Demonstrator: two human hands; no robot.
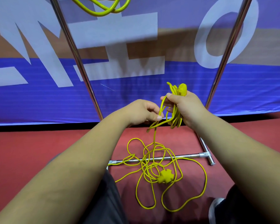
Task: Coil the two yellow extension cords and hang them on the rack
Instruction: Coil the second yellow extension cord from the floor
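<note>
My right hand [183, 105] grips a small bundle of yellow cord loops [176, 116], with a yellow plug [182, 89] sticking up above the fist. My left hand [144, 113] pinches a strand of the same cord just left of the bundle. From there the cord drops to a loose tangle [153, 168] on the red floor, with a yellow multi-outlet socket [164, 175] in its middle. A second yellow cord [102, 7], coiled, hangs at the top edge between the rack's uprights.
The metal rack has two slanted uprights [78, 62] [228, 52] and a floor crossbar [168, 158] under the tangle. A blue banner with large white letters [120, 46] stands behind it. My dark-trousered legs and a shoe [217, 209] are at the bottom.
</note>
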